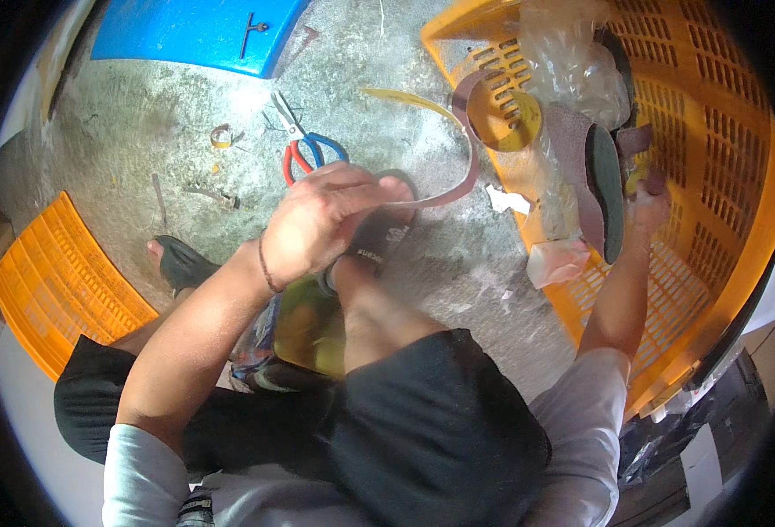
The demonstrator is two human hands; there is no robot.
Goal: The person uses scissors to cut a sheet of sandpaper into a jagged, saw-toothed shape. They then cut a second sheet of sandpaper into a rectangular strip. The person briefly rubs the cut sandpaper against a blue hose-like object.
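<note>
My left hand (pixel 317 215) pinches one end of a mauve strip (pixel 471 167) above my right foot. The strip bends up and away, its far end showing a yellow face (pixel 409 97). Over the orange crate on the right, my right hand (pixel 649 209) is curled and somewhat blurred beside a small mauve and yellow piece (pixel 635 140); its grip is hard to make out. Next to it lies a dark, sole-shaped piece (pixel 607 198) with a mauve sheet against it. Scissors (pixel 298 132) with red and blue handles rest on the floor beyond my left hand.
The orange slotted crate (pixel 712 176) holds a clear plastic bag (pixel 572 61) and a yellow disc (pixel 517 120). A blue panel (pixel 185 35) with a small dark tool on it lies far left. Another orange crate (pixel 71 281) stands at left. Scraps dot the concrete floor (pixel 440 263).
</note>
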